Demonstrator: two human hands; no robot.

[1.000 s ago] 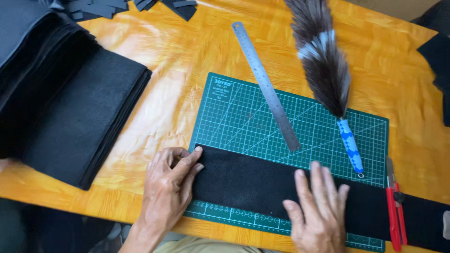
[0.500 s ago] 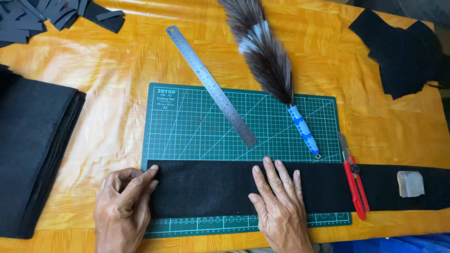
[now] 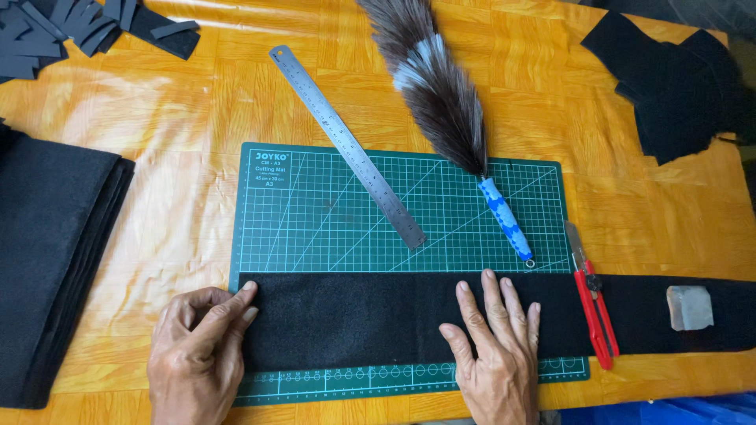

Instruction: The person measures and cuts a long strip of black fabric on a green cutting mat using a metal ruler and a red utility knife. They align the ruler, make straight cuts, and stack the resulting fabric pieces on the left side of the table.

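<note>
Felt strip (image 3: 378,319) lengthwise along surface's near edge, under flat left hand (image 3: 197,346) and right hand (image 3: 496,354); unmoved since.

Your felt strip (image 3: 370,319) is black and long, lying flat across the near edge of the green mat (image 3: 315,205), its right end running past the mat onto the table. Your left hand (image 3: 197,346) touches its left end; your right hand (image 3: 496,350) presses flat on it.
</note>
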